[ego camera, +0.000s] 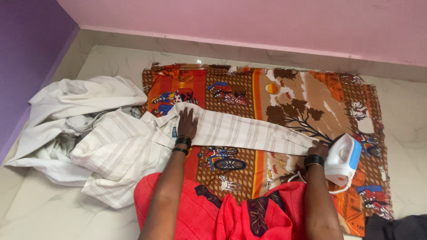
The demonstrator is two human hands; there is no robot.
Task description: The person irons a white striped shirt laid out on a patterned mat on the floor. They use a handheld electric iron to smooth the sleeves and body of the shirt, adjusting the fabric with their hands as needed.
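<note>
My left hand (187, 123) lies flat, fingers spread, on a white striped shirt (133, 146) whose sleeve (249, 132) is stretched out to the right across a printed brown and orange cloth (307, 102). My right hand (318, 148) rests at the sleeve's cuff end, right beside a white and blue electric iron (342, 159) that stands on the cloth. Whether that hand touches the iron is unclear. Black bangles circle both wrists. My red garment fills the bottom of the view.
A heap of white clothes (71, 115) lies on the marble floor (53, 209) to the left. A purple wall is at the left and a pink wall behind. A dark cloth (396, 227) shows at the bottom right corner.
</note>
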